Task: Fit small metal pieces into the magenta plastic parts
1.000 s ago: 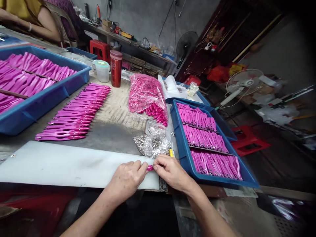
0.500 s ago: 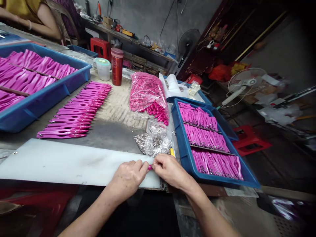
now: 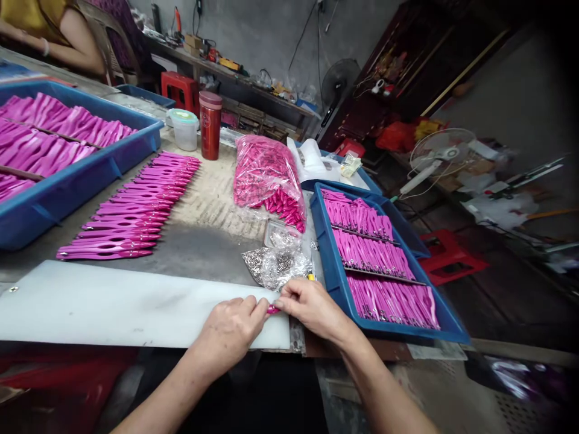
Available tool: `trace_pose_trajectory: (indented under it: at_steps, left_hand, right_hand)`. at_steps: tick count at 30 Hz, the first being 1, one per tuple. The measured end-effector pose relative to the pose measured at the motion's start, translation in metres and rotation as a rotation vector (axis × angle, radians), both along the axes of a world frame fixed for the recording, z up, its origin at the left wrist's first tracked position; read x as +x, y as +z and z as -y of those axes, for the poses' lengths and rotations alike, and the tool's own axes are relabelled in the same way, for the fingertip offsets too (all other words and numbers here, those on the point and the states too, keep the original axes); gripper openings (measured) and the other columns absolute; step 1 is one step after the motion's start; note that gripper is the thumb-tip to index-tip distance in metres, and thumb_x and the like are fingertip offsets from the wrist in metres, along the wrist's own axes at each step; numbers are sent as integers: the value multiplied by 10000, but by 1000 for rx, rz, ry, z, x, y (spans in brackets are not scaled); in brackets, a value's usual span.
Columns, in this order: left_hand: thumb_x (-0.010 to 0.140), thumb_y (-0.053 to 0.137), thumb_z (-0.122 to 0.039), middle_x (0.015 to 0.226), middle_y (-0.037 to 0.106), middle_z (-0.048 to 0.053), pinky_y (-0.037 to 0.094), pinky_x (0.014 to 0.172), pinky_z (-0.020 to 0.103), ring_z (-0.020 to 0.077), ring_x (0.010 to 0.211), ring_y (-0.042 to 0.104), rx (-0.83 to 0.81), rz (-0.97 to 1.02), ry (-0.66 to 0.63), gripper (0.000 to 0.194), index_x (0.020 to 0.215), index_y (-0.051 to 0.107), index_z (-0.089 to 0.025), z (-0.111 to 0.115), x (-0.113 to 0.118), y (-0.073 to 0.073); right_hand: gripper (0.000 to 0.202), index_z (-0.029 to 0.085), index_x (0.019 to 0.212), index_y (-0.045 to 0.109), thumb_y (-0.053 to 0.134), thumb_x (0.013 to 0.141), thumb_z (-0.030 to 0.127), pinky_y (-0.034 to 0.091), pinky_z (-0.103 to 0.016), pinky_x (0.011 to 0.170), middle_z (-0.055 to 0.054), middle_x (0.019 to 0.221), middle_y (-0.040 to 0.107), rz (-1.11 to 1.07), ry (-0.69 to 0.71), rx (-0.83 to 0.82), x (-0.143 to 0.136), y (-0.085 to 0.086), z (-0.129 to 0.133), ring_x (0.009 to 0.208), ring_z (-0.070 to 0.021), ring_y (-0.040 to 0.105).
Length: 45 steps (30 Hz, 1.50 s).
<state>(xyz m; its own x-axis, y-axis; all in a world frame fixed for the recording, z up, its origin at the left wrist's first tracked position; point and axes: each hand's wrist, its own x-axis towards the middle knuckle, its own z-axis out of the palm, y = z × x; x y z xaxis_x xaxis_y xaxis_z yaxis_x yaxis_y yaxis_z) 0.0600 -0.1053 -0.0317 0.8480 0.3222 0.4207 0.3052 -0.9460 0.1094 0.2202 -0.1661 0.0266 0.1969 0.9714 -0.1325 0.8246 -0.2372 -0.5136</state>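
Note:
My left hand (image 3: 234, 325) is closed around a pink plastic piece (image 3: 272, 309), whose glossy tip sticks out past the thumb; the rest is hidden in the fist. My right hand (image 3: 312, 306) is in a pinch right at that tip, and anything between its fingertips is too small to make out. Both hands are over the right end of a white board (image 3: 113, 307). Just beyond them lies a clear plastic bag (image 3: 275, 265) with small metal parts. Left of it, pink slotted handles (image 3: 126, 211) lie in an overlapping row on the table.
On the right stands a blue tray (image 3: 332, 271) of pink pieces in divided rows; a larger blue tray (image 3: 85, 193) is at the left. A bag of glossy pink tips (image 3: 266, 175), a red tumbler (image 3: 210, 126) and a lidded tub (image 3: 184, 132) stand farther back. A co-worker's arm (image 3: 67, 51) shows top left.
The view has shifted slightly. My right fingertips have shifted a little at the tip of the pink piece, and more of it shows. My left hand keeps its grip.

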Motion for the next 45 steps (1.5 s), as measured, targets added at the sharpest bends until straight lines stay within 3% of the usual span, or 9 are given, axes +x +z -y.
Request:
trace_pose_trajectory:
  at_steps: [4, 9, 15, 23, 31, 35, 39, 45]
  left_hand:
    - [831, 437, -207, 589, 475, -22, 294, 436, 244, 126, 483, 472, 7, 21, 16, 74, 782, 492, -195, -1, 1, 1]
    - [829, 441, -208, 583, 472, -27, 280, 438, 249, 128, 481, 476, -6, 16, 24, 74, 765, 478, -203, 0, 1, -2]
    - [828, 439, -191, 591, 473, -26, 285, 452, 251, 121, 491, 481, -16, 5, 17, 74, 764, 475, -200, 0, 1, -2]
    - [839, 429, -211, 595, 476, -25, 281, 454, 239, 122, 499, 478, -31, 15, 24, 92, 762, 476, -199, 0, 1, -1]
    - [847, 412, -219, 589, 480, -23, 284, 440, 248, 127, 487, 479, -21, 17, 36, 116, 759, 486, -196, 1, 0, 2]
    - [852, 399, -211, 596, 479, -23, 300, 453, 242, 119, 502, 483, -39, 23, 16, 132, 749, 480, -189, 0, 1, 2]
    - [853, 401, -222, 579, 467, -26, 291, 446, 241, 114, 485, 468, -27, 51, 22, 154, 722, 473, -187, 0, 2, 1]
    - [860, 383, -231, 594, 480, -20, 328, 463, 237, 122, 512, 493, -79, 22, 15, 162, 741, 484, -187, 0, 1, 2]
  right_hand:
    - [158, 164, 716, 602, 463, 790, 179, 369, -196, 643, -5, 725, 606, 174, -35, 81, 16, 5, -16, 700, -109, 537]
    - [229, 169, 763, 632, 408, 808, 174, 379, -225, 666, -54, 808, 643, 502, 29, -83, 21, -2, -41, 771, -150, 576]
    - [249, 140, 750, 660, 413, 770, 159, 393, -277, 607, -132, 797, 664, 579, 58, -176, 18, -11, -53, 744, -225, 609]
    - [247, 107, 772, 661, 421, 711, 107, 397, -289, 593, -162, 799, 663, 611, 42, -198, 14, -14, -59, 735, -246, 617]
    - [208, 159, 715, 597, 396, 761, 135, 380, -232, 642, -56, 781, 630, 491, -36, -11, 15, -5, -41, 740, -157, 569]
    - [168, 169, 612, 523, 441, 758, 154, 382, -208, 592, 5, 628, 541, 47, -77, 261, 4, -4, -16, 626, -120, 513]
    - [164, 170, 605, 506, 468, 764, 167, 380, -219, 573, 12, 614, 489, -247, -49, 366, -9, -14, 7, 607, -116, 481]
    - [133, 174, 683, 544, 470, 791, 151, 390, -248, 621, -10, 697, 493, -308, -41, 466, -19, -34, 21, 680, -129, 483]
